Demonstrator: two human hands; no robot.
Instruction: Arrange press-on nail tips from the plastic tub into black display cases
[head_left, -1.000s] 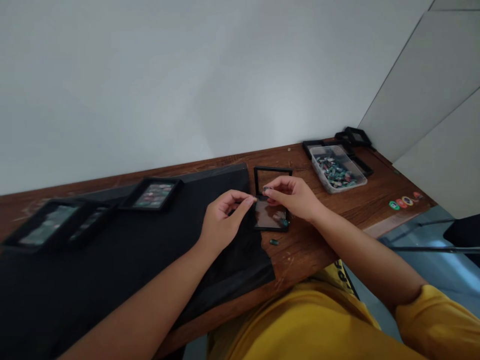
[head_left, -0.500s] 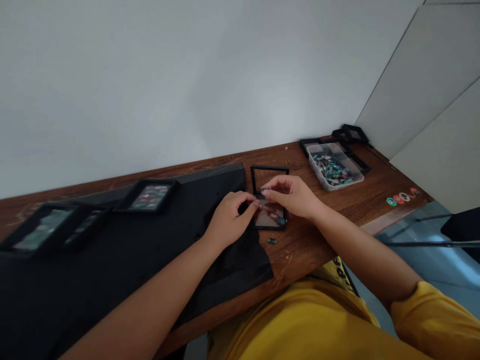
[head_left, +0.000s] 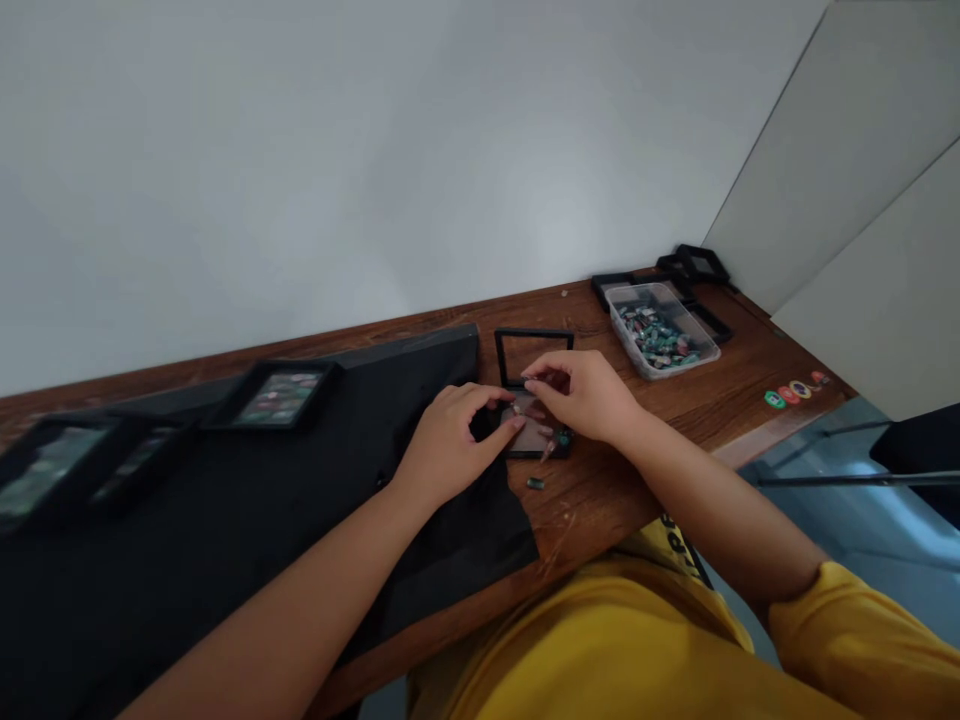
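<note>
A black hinged display frame (head_left: 535, 332) lies unfolded on the wooden table, its clear film lower half partly under my hands. My left hand (head_left: 454, 435) rests at the left side of that half, thumb and index finger apart, holding nothing I can see. Over the hinge, my right hand (head_left: 585, 395) pinches thumb and fingertips together; what is between them is too small to name. A teal stone (head_left: 564, 437) sits at the lower half's right corner, with pinkish shapes beside it that I cannot make out clearly. One green stone (head_left: 535, 483) lies on the wood in front.
A clear plastic tub (head_left: 660, 370) of small green and pink stones stands at the right, several black frames (head_left: 701, 262) behind it. Filled frames (head_left: 277, 395) lie on the black mat (head_left: 300, 530) at left. Round stickers (head_left: 787, 394) mark the table's right edge.
My left thumb and index finger have parted. Pinkish shapes now show near the frame's lower right corner. The right hand keeps its pinch over the hinge; the view has shifted slightly.
</note>
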